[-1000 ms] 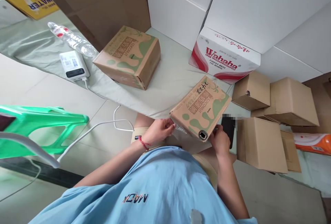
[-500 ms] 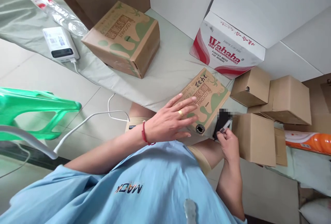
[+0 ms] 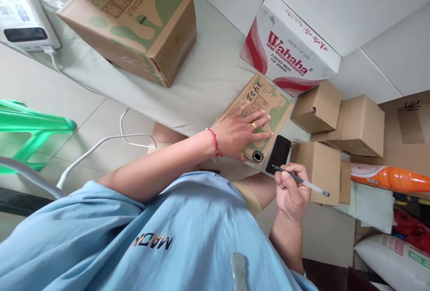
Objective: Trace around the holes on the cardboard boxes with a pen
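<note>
My left hand (image 3: 240, 132) lies flat with fingers spread on top of a small brown and green cardboard box (image 3: 278, 107), which has "2422" handwritten near its far end. A dark round ring (image 3: 258, 156) sits at the box's near corner. In my right hand (image 3: 294, 190) is a slim pen (image 3: 307, 182), pinched between thumb and fingers. Its tip points left, over a black phone (image 3: 279, 151) lying beside the box at the table edge.
A larger coconut carton (image 3: 134, 22) stands at the left on the cloth-covered table (image 3: 208, 67). Behind is a Wahaha water box (image 3: 285, 53). Plain cartons (image 3: 356, 125) and an orange bottle (image 3: 389, 176) are at the right. A green stool (image 3: 30, 134) and white cable (image 3: 101, 143) are left.
My left hand has slid further onto the box. My right hand has turned palm up, and the pen now lies across its fingers, off the phone. The whole view has shifted slightly.
</note>
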A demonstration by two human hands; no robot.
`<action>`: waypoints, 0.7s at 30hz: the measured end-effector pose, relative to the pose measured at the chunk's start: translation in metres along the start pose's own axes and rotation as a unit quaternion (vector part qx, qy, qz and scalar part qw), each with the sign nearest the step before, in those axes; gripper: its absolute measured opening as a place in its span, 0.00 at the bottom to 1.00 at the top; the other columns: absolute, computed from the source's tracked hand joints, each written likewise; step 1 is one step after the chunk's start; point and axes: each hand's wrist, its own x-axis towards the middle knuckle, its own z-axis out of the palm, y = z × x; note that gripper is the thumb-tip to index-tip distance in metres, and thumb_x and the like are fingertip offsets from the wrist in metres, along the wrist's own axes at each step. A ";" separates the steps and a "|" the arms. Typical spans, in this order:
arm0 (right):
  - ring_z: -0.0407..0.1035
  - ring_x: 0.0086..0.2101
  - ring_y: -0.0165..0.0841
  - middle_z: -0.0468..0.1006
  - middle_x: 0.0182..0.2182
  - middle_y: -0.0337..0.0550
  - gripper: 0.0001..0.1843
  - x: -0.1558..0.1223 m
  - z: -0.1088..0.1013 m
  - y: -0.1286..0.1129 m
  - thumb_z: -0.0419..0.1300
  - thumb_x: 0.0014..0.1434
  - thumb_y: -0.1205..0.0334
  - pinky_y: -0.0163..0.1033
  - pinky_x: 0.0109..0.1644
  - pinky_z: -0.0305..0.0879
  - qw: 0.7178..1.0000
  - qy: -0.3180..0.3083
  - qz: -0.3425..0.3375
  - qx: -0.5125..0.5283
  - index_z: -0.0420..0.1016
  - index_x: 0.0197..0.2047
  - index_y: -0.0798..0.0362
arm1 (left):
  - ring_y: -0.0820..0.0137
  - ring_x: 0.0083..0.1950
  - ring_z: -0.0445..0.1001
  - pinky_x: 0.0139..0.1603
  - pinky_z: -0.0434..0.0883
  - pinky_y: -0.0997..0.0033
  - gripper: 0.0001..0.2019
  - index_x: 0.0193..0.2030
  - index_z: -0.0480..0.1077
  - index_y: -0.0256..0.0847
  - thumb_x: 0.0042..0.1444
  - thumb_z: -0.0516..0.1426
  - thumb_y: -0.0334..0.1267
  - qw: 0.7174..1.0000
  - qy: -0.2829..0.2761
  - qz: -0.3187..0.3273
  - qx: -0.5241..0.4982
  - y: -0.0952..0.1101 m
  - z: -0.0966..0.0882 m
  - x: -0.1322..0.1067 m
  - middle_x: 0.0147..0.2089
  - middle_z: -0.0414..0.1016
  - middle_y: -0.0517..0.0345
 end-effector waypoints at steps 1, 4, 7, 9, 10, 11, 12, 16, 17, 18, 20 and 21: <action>0.56 0.21 0.23 0.67 0.26 0.32 0.11 0.001 0.005 0.000 0.72 0.57 0.56 0.31 0.25 0.53 1.000 -0.009 -0.001 0.005 0.75 0.36 0.49 | 0.38 0.84 0.52 0.83 0.35 0.32 0.50 0.76 0.69 0.50 0.45 0.76 0.51 1.000 0.010 0.001 -0.009 0.000 0.001 -0.001 0.85 0.54 0.40; 0.53 0.20 0.23 0.68 0.24 0.32 0.10 0.004 0.017 0.002 0.68 0.62 0.53 0.32 0.23 0.49 0.999 -0.025 0.007 -0.025 0.76 0.39 0.49 | 0.36 0.84 0.53 0.83 0.35 0.31 0.49 0.75 0.70 0.49 0.44 0.77 0.50 0.999 0.034 0.007 -0.036 -0.002 0.003 -0.001 0.84 0.56 0.41; 0.56 0.20 0.24 0.78 0.28 0.36 0.13 0.005 0.025 0.004 0.66 0.67 0.50 0.33 0.24 0.53 0.994 -0.058 0.018 -0.092 0.77 0.46 0.50 | 0.35 0.83 0.54 0.83 0.35 0.31 0.51 0.75 0.71 0.48 0.42 0.78 0.48 0.998 0.038 0.008 -0.040 -0.003 0.004 0.000 0.84 0.56 0.40; 0.61 0.23 0.26 0.79 0.30 0.37 0.13 0.005 0.029 0.006 0.65 0.67 0.50 0.34 0.27 0.58 0.989 -0.075 0.007 -0.124 0.77 0.47 0.50 | 0.35 0.84 0.54 0.83 0.34 0.31 0.51 0.75 0.70 0.48 0.42 0.78 0.48 0.999 0.032 0.003 -0.034 -0.002 0.004 0.000 0.84 0.56 0.40; 0.64 0.24 0.27 0.78 0.29 0.36 0.12 0.005 0.030 0.007 0.65 0.68 0.50 0.34 0.28 0.60 0.988 -0.076 -0.003 -0.137 0.77 0.46 0.50 | 0.36 0.84 0.53 0.83 0.34 0.30 0.51 0.75 0.70 0.49 0.42 0.78 0.49 0.999 0.027 0.000 -0.029 -0.002 0.003 0.001 0.84 0.55 0.41; 0.67 0.25 0.28 0.77 0.28 0.36 0.12 0.004 0.031 0.008 0.65 0.68 0.50 0.35 0.30 0.62 0.986 -0.074 -0.012 -0.149 0.77 0.45 0.50 | 0.37 0.84 0.53 0.83 0.34 0.30 0.51 0.75 0.70 0.51 0.42 0.78 0.50 1.000 0.019 -0.003 -0.021 -0.002 0.003 0.001 0.85 0.54 0.42; 0.68 0.26 0.29 0.75 0.27 0.35 0.11 0.004 0.032 0.010 0.64 0.68 0.51 0.35 0.31 0.64 0.985 -0.069 -0.019 -0.159 0.77 0.44 0.49 | 0.37 0.84 0.53 0.83 0.34 0.30 0.51 0.75 0.69 0.51 0.43 0.77 0.51 1.000 0.010 -0.005 -0.012 -0.001 0.002 0.001 0.85 0.54 0.43; 0.69 0.26 0.29 0.74 0.26 0.33 0.11 0.005 0.034 0.014 0.64 0.69 0.51 0.36 0.32 0.66 0.982 -0.049 -0.030 -0.177 0.77 0.44 0.49 | 0.37 0.84 0.52 0.82 0.34 0.29 0.50 0.76 0.69 0.51 0.44 0.76 0.51 1.000 0.002 -0.007 -0.007 0.000 0.001 0.001 0.85 0.53 0.43; 0.70 0.26 0.29 0.74 0.26 0.33 0.11 0.005 0.034 0.015 0.64 0.69 0.50 0.36 0.32 0.67 0.982 -0.045 -0.033 -0.179 0.77 0.44 0.49 | 0.37 0.84 0.52 0.82 0.34 0.29 0.50 0.75 0.69 0.51 0.44 0.77 0.50 1.000 0.007 -0.006 -0.014 0.000 0.001 0.001 0.85 0.54 0.43; 0.70 0.26 0.30 0.74 0.26 0.33 0.11 0.005 0.035 0.015 0.64 0.69 0.50 0.36 0.33 0.67 0.982 -0.041 -0.036 -0.183 0.77 0.44 0.49 | 0.36 0.84 0.53 0.82 0.34 0.30 0.49 0.75 0.70 0.51 0.44 0.77 0.50 1.000 0.013 -0.005 -0.021 0.000 0.000 0.001 0.85 0.54 0.43; 0.71 0.27 0.30 0.75 0.26 0.34 0.12 0.006 0.036 0.014 0.65 0.69 0.50 0.36 0.33 0.67 0.980 -0.036 -0.039 -0.192 0.77 0.44 0.50 | 0.36 0.84 0.53 0.82 0.36 0.30 0.50 0.75 0.70 0.51 0.42 0.77 0.49 1.000 0.015 -0.005 -0.025 0.001 0.000 0.001 0.85 0.55 0.44; 0.71 0.26 0.30 0.76 0.26 0.34 0.12 0.006 0.037 0.014 0.65 0.69 0.50 0.36 0.33 0.67 0.979 -0.034 -0.040 -0.196 0.77 0.44 0.50 | 0.36 0.84 0.53 0.82 0.36 0.31 0.50 0.75 0.70 0.51 0.42 0.77 0.49 1.000 0.012 -0.006 -0.020 0.001 -0.001 0.001 0.85 0.55 0.44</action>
